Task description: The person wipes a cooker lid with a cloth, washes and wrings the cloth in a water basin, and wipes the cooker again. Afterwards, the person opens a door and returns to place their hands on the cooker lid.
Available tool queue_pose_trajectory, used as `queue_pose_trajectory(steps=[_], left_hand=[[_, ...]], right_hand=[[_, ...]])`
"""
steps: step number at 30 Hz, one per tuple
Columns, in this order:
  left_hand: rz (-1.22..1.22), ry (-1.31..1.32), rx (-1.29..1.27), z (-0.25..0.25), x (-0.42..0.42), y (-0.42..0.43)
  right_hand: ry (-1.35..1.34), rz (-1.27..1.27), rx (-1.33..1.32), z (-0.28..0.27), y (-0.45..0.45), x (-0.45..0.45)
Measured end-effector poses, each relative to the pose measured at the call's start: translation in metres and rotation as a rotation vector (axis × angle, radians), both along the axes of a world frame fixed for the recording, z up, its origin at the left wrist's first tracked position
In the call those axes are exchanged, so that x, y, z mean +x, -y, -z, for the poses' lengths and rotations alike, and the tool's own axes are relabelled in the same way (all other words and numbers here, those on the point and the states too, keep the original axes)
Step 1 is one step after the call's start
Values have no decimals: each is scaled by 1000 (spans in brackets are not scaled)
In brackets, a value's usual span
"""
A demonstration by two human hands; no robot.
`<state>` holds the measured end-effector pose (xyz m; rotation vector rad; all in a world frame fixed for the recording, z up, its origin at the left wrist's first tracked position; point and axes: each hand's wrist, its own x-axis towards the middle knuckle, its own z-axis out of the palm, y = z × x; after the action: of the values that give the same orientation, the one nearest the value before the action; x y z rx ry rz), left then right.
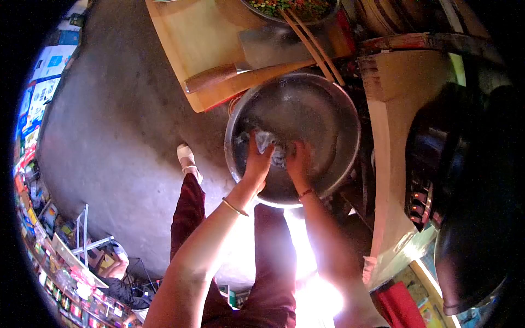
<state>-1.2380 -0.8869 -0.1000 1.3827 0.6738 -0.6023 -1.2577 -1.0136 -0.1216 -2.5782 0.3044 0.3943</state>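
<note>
A round metal basin (350,131) with dark water in it is below me. Inside it lies a crumpled, wet, greyish-white cloth (265,140); its exact kind is hard to make out. My left hand (258,163) is closed on the cloth's left side, thumb and fingers around it. At the cloth's right edge, my right hand (298,162) has curled fingers pressed against it, partly hidden in the dim water. A bracelet circles each wrist.
Beyond the basin, a wooden cutting board (186,38) bears a cleaver (213,78). Chopsticks (314,46) lean from a bowl of chopped vegetables (295,6). A dark appliance (437,164) stands at right. At lower left, another person's arm (116,268) shows near crowded shelves.
</note>
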Motion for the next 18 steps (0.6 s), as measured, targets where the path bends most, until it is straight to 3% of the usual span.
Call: queue_pose_trajectory(steps=[1,2,3,4,5,6,7,9,11,13,15,16,18], left_hand=[[-155,-215,-245,-16,9,6],[-146,-260,-288,-17,11,10],[-145,-257,-295,-18,13,11],[-211,-283,-437,-18,16,12],[-279,-309,-579,-20,18,14],[-424,-384,-596,-22,22,17],[-421,-381,-601,-24,26,16],[-335,-244,-479,-28,34,8],[-415,-255,-388,-20,32,8],[-345,-117,-534,2,23,4],[-394,-106,-638,11,13,5],[-378,-64,-820,18,13,3],[-369,-254,-1058,14,5,0]], right_hand=[[-9,267,137,2,-5,1],[-7,268,132,-6,-10,1],[-29,337,312,-23,-17,0],[-53,402,493,-43,-23,-1],[-51,400,487,-66,-27,-1],[-37,329,636,-91,-32,-1],[-21,256,785,-107,-34,-5],[8,213,879,-117,-35,-24],[35,168,978,-118,-40,-26],[304,84,713,-135,-58,-5],[278,111,634,-115,-53,2],[258,72,507,-98,-46,8],[180,86,277,-54,-29,10]])
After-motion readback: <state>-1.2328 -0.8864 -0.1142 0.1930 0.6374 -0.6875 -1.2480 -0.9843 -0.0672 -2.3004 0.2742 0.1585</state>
